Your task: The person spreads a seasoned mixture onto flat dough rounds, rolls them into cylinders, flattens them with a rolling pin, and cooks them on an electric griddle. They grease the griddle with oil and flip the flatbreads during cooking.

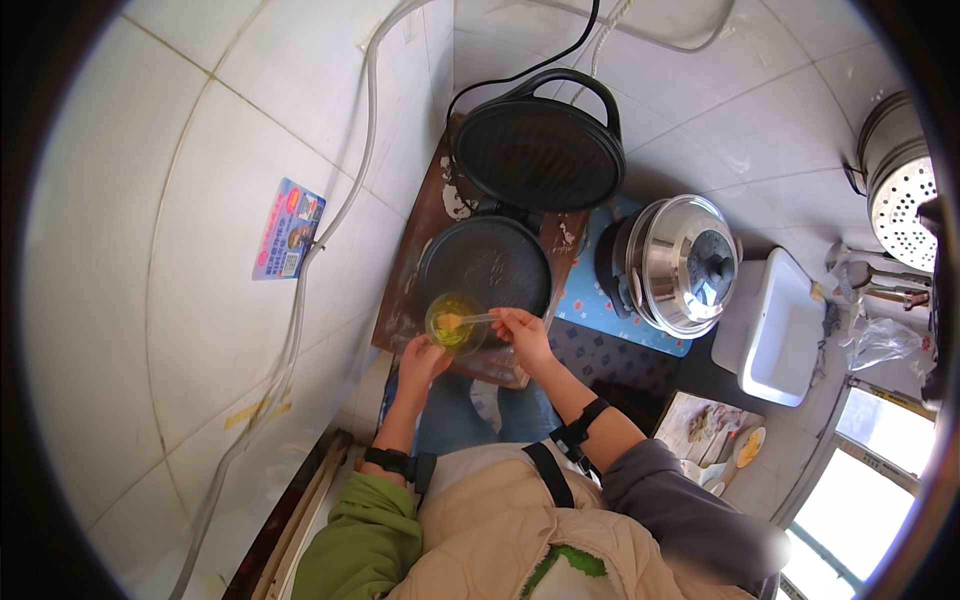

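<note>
My left hand [424, 361] grips the near rim of a clear bowl [474, 346] that holds yellow liquid. Pinched in my right hand [523, 337] is the handle of a brush [459, 321], whose yellowish head is in the bowl. Both hands are at the near side of a round black electric griddle [491, 262], and the bowl overlaps its near left edge from this view. The griddle's ridged lid [540, 154] stands raised behind the plate.
A worn brown wooden table [397, 304] carries the griddle. To its right are a lidded steel pot [686, 266] on a blue flowered cloth [581, 292] and a white basin [784, 330]. A tiled wall [225, 172] with a grey pipe [369, 127] rises at left.
</note>
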`<action>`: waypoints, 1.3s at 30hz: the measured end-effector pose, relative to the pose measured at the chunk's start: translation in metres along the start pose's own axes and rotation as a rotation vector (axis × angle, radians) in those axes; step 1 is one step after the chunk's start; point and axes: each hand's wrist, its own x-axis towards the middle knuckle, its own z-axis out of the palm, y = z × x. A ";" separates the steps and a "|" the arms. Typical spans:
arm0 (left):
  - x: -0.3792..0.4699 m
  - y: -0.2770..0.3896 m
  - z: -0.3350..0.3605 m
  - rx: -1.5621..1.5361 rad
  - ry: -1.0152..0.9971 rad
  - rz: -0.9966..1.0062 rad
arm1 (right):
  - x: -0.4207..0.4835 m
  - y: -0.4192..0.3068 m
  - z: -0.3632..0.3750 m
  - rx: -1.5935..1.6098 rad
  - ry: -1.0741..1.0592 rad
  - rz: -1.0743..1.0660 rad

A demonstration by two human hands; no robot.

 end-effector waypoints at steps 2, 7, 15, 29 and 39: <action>0.006 -0.001 0.000 -0.011 0.008 0.012 | 0.017 -0.006 -0.008 0.121 0.061 0.057; 0.008 -0.001 -0.013 0.038 0.038 -0.008 | 0.074 -0.024 -0.010 -0.130 0.219 -0.216; -0.019 0.003 -0.032 -0.031 0.114 -0.036 | 0.102 0.003 0.016 -0.378 0.305 -0.246; -0.039 0.004 -0.055 -0.125 0.101 0.017 | 0.129 -0.016 0.027 -0.259 0.497 -0.415; -0.037 0.009 -0.049 -0.108 0.060 0.018 | 0.084 -0.010 -0.008 -0.701 0.126 -0.401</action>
